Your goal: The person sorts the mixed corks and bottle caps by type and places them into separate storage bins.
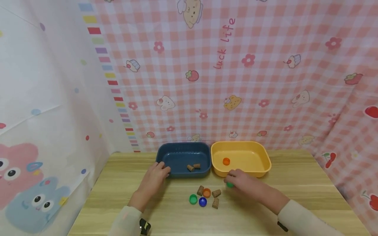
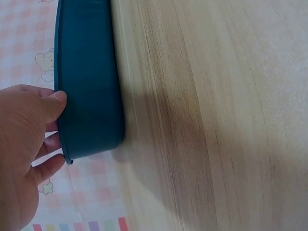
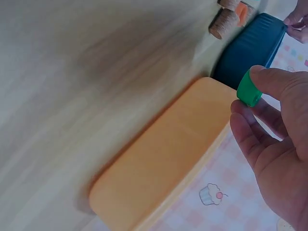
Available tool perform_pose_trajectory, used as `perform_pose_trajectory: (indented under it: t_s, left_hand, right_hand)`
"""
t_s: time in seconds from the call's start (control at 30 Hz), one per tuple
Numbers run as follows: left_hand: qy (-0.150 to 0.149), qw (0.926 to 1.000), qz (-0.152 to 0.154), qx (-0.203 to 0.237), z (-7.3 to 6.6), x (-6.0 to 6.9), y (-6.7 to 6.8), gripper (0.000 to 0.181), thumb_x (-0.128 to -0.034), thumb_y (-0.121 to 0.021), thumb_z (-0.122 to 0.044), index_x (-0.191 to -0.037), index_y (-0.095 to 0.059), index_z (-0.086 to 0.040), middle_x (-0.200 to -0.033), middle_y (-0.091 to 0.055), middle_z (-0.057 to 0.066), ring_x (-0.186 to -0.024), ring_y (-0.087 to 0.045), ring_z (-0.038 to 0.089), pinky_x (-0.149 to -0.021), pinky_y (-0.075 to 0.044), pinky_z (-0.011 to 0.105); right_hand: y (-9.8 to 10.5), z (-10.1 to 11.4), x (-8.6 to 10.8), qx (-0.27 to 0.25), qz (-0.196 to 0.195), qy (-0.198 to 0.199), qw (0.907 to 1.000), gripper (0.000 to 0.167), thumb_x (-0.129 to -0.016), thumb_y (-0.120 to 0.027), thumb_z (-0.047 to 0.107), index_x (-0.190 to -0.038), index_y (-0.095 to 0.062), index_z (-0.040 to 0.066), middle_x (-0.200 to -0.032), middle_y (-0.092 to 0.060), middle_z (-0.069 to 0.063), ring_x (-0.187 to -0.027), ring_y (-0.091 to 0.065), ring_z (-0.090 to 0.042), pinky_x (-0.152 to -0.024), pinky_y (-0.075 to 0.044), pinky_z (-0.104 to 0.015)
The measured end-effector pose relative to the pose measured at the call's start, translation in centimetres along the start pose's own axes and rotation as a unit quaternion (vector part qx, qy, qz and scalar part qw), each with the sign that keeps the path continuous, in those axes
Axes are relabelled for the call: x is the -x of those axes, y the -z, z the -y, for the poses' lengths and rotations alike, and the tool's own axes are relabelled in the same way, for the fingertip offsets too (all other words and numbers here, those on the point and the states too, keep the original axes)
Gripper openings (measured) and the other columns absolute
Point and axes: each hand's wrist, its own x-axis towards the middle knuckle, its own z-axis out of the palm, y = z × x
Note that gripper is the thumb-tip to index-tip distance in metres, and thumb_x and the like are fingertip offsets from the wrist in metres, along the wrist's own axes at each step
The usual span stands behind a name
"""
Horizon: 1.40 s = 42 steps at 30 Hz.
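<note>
My left hand (image 1: 154,177) holds the near left corner of a dark blue plastic bin (image 1: 174,159). In the left wrist view its thumb presses the outer wall by the rim, with the fingers on the other side. Two corks (image 1: 190,168) lie inside that bin. Just in front of a yellow bin (image 1: 249,160), my right hand (image 1: 246,184) pinches a green bottle cap (image 3: 249,90) between thumb and fingers, raised off the table. One orange cap (image 1: 226,161) sits in the yellow bin.
On the wooden table (image 1: 165,213), in front of the bins, lie three corks (image 1: 215,203), an orange cap (image 1: 206,193), a second green cap (image 1: 193,199) and a blue cap (image 1: 202,201). A pink checked cloth (image 1: 177,121) hangs behind the bins.
</note>
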Motion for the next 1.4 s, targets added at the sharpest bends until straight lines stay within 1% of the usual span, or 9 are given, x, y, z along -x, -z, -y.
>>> perform_pose_trajectory:
  t_s: [0.2,0.33,0.4,0.57,0.77,0.87,1.0,1.23,1.4]
  left_hand:
    - [0.002,1.0000,0.000,0.002,-0.1,-0.1,0.2,0.012,-0.0898,-0.080,-0.012,-0.088,-0.069,-0.013,-0.078,-0.053,0.002,-0.068,-0.044,0.021,-0.065,-0.041,0.033]
    - [0.000,1.0000,-0.001,0.000,-0.2,-0.1,0.3,0.012,-0.0894,-0.081,-0.012,-0.087,-0.069,-0.013,-0.078,-0.052,0.002,-0.067,-0.044,0.020,-0.065,-0.041,0.033]
    - [-0.001,1.0000,-0.002,0.000,-0.2,-0.1,0.3,0.012,-0.0893,-0.081,-0.012,-0.087,-0.069,-0.012,-0.077,-0.052,0.002,-0.067,-0.044,0.020,-0.064,-0.040,0.033]
    - [0.000,1.0000,-0.004,0.005,-0.2,0.1,0.5,0.012,-0.0893,-0.081,-0.011,-0.087,-0.069,-0.012,-0.077,-0.052,0.003,-0.067,-0.043,0.021,-0.064,-0.040,0.033]
    - [-0.007,0.9999,-0.015,0.002,-0.1,0.0,0.3,0.013,-0.0888,-0.081,-0.011,-0.087,-0.068,-0.012,-0.077,-0.052,0.002,-0.066,-0.041,0.020,-0.064,-0.039,0.032]
    - [-0.012,0.9995,-0.029,-0.002,-0.2,0.0,0.2,0.015,-0.0873,-0.083,-0.011,-0.086,-0.068,-0.013,-0.077,-0.051,0.001,-0.066,-0.041,0.018,-0.064,-0.038,0.031]
    - [-0.016,0.9990,-0.041,0.000,-0.2,0.0,0.2,0.017,-0.0853,-0.084,-0.010,-0.085,-0.068,-0.013,-0.076,-0.051,0.001,-0.065,-0.041,0.018,-0.062,-0.038,0.031]
    - [-0.009,0.9998,-0.016,-0.004,-0.3,-0.1,0.5,0.012,-0.0881,-0.082,-0.011,-0.086,-0.070,-0.013,-0.077,-0.054,0.002,-0.066,-0.044,0.020,-0.063,-0.040,0.032]
    - [-0.007,0.9999,-0.012,-0.001,-0.3,-0.1,0.5,0.011,-0.0893,-0.081,-0.011,-0.087,-0.071,-0.013,-0.078,-0.055,0.003,-0.067,-0.044,0.020,-0.063,-0.040,0.032]
  right_hand:
    - [1.2,-0.1,-1.1,0.029,-0.013,0.014,0.9994,0.024,-0.087,-0.082,0.008,-0.107,-0.071,0.015,-0.104,-0.066,-0.001,-0.089,-0.062,-0.015,-0.079,-0.058,-0.029]
    - [2.0,-0.5,-2.0,0.057,-0.023,0.032,0.9976,0.028,-0.082,-0.086,0.007,-0.105,-0.071,0.015,-0.099,-0.065,0.000,-0.086,-0.062,-0.014,-0.077,-0.057,-0.026]
    - [2.3,-0.8,-2.4,0.063,-0.020,0.036,0.9971,0.030,-0.082,-0.087,0.007,-0.106,-0.071,0.014,-0.097,-0.063,0.001,-0.085,-0.060,-0.013,-0.076,-0.056,-0.025]
    - [2.9,-1.7,-3.1,0.046,-0.008,0.037,0.9982,0.030,-0.084,-0.086,0.009,-0.110,-0.072,0.011,-0.099,-0.064,0.000,-0.088,-0.061,-0.014,-0.077,-0.057,-0.026]
    - [3.0,-2.8,-3.7,0.034,-0.014,0.044,0.9984,0.030,-0.084,-0.084,0.007,-0.110,-0.071,0.009,-0.103,-0.066,-0.004,-0.092,-0.064,-0.018,-0.080,-0.058,-0.029]
    - [3.1,-3.4,-3.8,0.023,-0.010,0.036,0.9991,0.028,-0.085,-0.083,0.005,-0.111,-0.070,0.008,-0.103,-0.066,-0.005,-0.091,-0.065,-0.020,-0.079,-0.058,-0.031]
    - [3.1,-4.2,-3.9,0.001,0.008,0.008,0.9999,0.027,-0.087,-0.081,0.005,-0.112,-0.070,0.010,-0.104,-0.066,-0.005,-0.092,-0.065,-0.019,-0.080,-0.059,-0.032]
    - [3.1,-5.6,-4.4,0.002,0.025,-0.037,0.9990,0.028,-0.087,-0.082,0.010,-0.114,-0.072,0.012,-0.106,-0.068,-0.003,-0.093,-0.065,-0.017,-0.083,-0.059,-0.032]
    - [2.9,-6.4,-4.9,0.005,0.041,-0.050,0.9979,0.030,-0.089,-0.081,0.011,-0.117,-0.072,0.009,-0.106,-0.068,-0.004,-0.092,-0.064,-0.018,-0.084,-0.059,-0.034]
